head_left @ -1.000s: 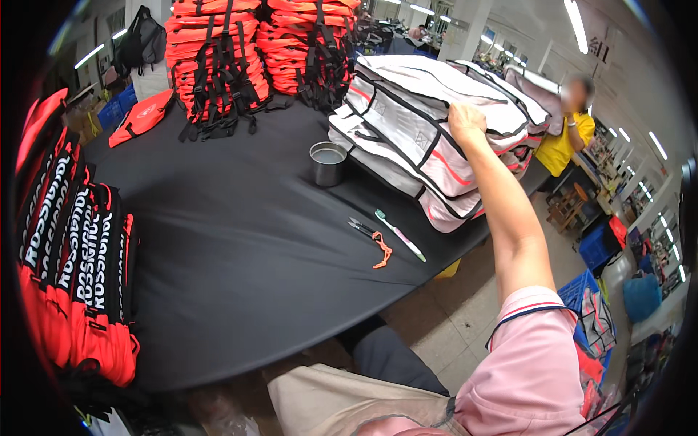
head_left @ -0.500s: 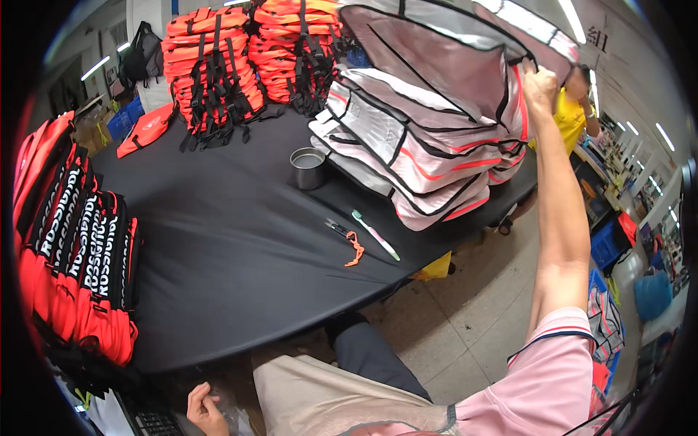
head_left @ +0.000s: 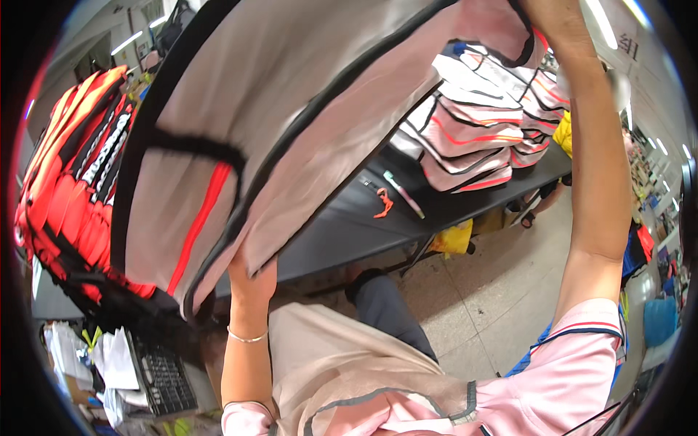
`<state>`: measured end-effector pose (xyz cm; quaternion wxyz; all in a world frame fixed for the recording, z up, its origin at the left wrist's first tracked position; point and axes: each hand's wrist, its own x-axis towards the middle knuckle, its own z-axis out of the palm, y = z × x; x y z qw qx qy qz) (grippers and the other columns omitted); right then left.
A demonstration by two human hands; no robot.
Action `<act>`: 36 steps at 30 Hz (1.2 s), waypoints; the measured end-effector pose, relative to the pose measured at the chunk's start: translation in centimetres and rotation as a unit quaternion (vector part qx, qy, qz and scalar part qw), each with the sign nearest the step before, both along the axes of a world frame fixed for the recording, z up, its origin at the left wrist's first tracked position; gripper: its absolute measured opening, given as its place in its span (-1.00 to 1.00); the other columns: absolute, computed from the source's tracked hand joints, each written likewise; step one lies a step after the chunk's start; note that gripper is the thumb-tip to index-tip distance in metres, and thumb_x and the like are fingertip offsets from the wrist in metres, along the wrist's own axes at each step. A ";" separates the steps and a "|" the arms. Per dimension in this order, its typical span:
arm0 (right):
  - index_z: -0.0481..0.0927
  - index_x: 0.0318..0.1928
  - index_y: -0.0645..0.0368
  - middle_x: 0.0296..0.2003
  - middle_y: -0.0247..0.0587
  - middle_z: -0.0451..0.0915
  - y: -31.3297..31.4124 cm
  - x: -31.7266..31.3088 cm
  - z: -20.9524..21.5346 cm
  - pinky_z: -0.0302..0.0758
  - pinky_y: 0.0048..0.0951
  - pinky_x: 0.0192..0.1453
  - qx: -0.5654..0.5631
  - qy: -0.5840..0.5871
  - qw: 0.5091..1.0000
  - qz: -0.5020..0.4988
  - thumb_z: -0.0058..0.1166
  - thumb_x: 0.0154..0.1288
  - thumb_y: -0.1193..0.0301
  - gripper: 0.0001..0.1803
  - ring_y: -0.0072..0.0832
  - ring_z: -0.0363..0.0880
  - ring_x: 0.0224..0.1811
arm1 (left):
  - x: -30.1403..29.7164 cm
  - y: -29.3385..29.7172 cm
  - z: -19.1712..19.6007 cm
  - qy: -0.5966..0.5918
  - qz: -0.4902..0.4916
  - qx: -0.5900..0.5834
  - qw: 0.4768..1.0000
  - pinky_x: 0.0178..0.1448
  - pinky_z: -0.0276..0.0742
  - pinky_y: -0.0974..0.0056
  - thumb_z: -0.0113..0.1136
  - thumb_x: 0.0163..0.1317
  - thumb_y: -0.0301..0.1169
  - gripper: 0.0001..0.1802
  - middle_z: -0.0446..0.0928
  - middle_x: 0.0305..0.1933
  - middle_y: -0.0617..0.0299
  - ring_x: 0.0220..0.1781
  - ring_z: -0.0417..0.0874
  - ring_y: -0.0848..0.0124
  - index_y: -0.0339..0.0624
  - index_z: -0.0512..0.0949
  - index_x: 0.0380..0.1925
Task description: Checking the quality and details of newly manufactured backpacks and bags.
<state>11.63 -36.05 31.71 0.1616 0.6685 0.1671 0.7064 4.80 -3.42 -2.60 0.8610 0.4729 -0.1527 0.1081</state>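
Observation:
A large unfinished grey fabric bag (head_left: 313, 80), with black bound edges and a red stripe, stretches across the view above the table. At the top right, my right hand (head_left: 556, 25) is closed on its upper corner; the fingers are partly cut off by the picture's edge. Lower left, my left hand (head_left: 252, 280) grips the bag's bottom edge, its fingers mostly behind the cloth. Beyond the bag sits a pile of similar grey bags (head_left: 476, 134) with red piping. Thread snips (head_left: 382, 202) with an orange cord lie beside a toothbrush (head_left: 404, 195) on the black-covered table (head_left: 327, 232).
Red and black bags (head_left: 76, 182) stand packed together at the left. A keyboard (head_left: 161, 370) and papers (head_left: 116, 356) lie lower left. Under the table's edge hangs something yellow (head_left: 452, 237). A person in yellow (head_left: 563, 132) is at the far right.
My right hand has lifted the top grey bag off the pile and brought it toward me. My left hand has risen from beside my lap and taken its lower edge. The cup and orange stacks are now hidden.

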 end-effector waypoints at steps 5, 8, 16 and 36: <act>0.60 -0.29 0.42 -0.55 0.26 0.46 7.5 -3.8 -6.1 0.42 -0.37 -0.34 0.138 0.318 0.901 0.259 0.15 0.29 0.05 -0.47 -0.62 0.27 -0.48 | 1.2 6.2 0.5 0.050 0.073 -0.257 0.962 0.38 0.27 -0.18 -0.08 0.39 -0.02 -0.45 0.38 0.31 0.20 0.34 0.37 0.10 -0.05 0.34 0.26; 0.65 -0.19 0.25 -0.42 0.17 0.61 8.1 -4.0 -10.5 0.51 -0.23 -0.27 0.084 0.283 0.934 0.203 0.14 0.26 0.07 -0.56 -0.16 0.57 -0.36 | 3.6 8.9 0.0 0.054 0.044 -0.231 0.971 0.39 0.30 -0.09 -0.06 0.38 0.02 -0.40 0.24 0.43 0.16 0.39 0.34 0.10 -0.01 0.30 0.32; 0.51 -0.38 0.13 -0.55 -0.28 0.49 13.5 -10.6 -30.9 0.48 -0.43 -0.44 -0.128 0.484 0.811 0.301 0.08 0.01 0.40 -0.87 -0.39 0.54 -0.50 | 5.2 19.4 -9.7 0.047 -0.076 -0.239 0.967 0.38 0.29 0.01 -0.09 0.37 0.11 -0.35 0.46 0.22 0.09 0.20 0.48 0.12 -0.15 0.39 0.22; 0.59 -0.17 0.13 -0.26 -0.38 0.63 6.1 -5.4 -34.5 0.44 -0.44 -0.28 -0.235 0.569 0.736 0.281 0.06 -0.02 0.37 -0.67 -0.51 0.54 -0.35 | -17.7 22.8 -17.2 0.337 0.223 0.062 0.913 0.22 0.45 0.30 0.15 -0.02 -0.50 -0.36 0.55 0.02 0.15 0.05 0.59 0.35 -0.36 0.39 0.17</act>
